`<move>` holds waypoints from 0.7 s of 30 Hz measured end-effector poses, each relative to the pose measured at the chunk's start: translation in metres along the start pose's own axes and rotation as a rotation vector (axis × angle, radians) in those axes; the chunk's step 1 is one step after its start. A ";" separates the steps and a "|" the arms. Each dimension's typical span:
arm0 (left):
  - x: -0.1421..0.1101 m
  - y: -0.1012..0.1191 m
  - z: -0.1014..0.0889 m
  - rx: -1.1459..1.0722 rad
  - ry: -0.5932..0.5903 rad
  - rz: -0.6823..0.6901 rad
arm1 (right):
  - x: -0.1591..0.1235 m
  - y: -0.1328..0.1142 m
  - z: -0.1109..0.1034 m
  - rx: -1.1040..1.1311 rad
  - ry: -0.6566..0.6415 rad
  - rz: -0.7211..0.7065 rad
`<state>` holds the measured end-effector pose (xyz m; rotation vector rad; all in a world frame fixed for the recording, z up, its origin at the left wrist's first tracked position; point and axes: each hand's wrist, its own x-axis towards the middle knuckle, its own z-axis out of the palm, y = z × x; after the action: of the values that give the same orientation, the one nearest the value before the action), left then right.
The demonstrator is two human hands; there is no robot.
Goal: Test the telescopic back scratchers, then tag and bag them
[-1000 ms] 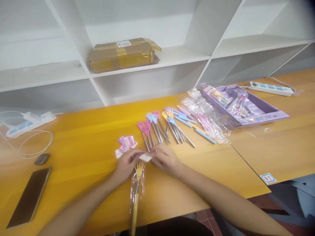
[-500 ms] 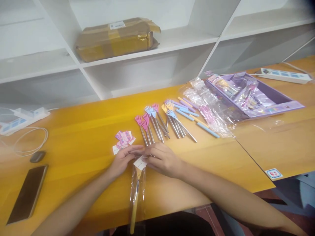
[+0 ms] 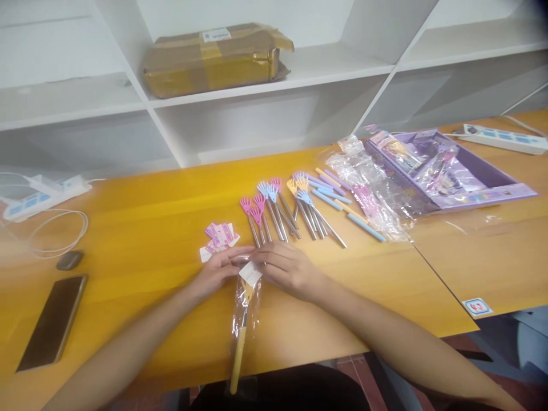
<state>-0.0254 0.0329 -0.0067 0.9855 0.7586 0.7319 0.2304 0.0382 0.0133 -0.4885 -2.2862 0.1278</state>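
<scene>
A clear plastic bag (image 3: 236, 311) hangs toward the table's front edge, pinched near its top between both hands. Inside it is a yellow back scratcher (image 3: 240, 351), head up and handle down. A white card (image 3: 250, 273) shows at the bag's upper end, below my fingers. My left hand (image 3: 219, 267) is closed on the bag's top edge from the left. From the right, my right hand (image 3: 287, 267) grips the same edge with bent fingers. Just beyond lie several back scratchers with pink, blue and yellow hand-shaped heads (image 3: 256, 214) and bare metal rods. Pink printed cards (image 3: 222, 235) are piled by my left hand.
Coloured handle tubes (image 3: 327, 198) lie beside crumpled plastic bags (image 3: 363, 171) and a purple display box (image 3: 483, 194). A phone (image 3: 52, 322), a black earbud-like case (image 3: 69, 261) and a power strip (image 3: 47, 197) are at left. A taped carton (image 3: 214, 63) sits on the shelf.
The camera view has shifted slightly, moving the scene a little to the right. Both hands still hold the bag's top, and the bag sits slightly higher in view.
</scene>
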 end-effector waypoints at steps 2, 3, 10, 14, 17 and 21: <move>0.000 -0.003 -0.003 0.028 -0.007 0.005 | 0.000 0.000 0.000 -0.018 0.005 0.000; 0.000 -0.003 -0.004 0.051 -0.006 0.010 | 0.000 0.000 -0.001 -0.026 0.006 0.004; -0.004 0.002 0.008 0.212 -0.002 -0.011 | -0.002 -0.002 -0.002 0.016 -0.025 0.054; -0.008 0.002 0.016 0.271 0.019 -0.002 | -0.006 0.002 0.001 0.032 0.028 0.109; -0.009 -0.001 0.018 0.279 -0.024 0.039 | -0.010 0.009 0.004 0.059 0.136 0.209; -0.009 -0.005 0.017 0.357 -0.021 0.132 | -0.009 0.015 0.004 0.153 0.271 0.363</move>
<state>-0.0153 0.0159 -0.0032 1.3751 0.8279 0.7116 0.2374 0.0492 0.0005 -0.7854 -1.8898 0.3887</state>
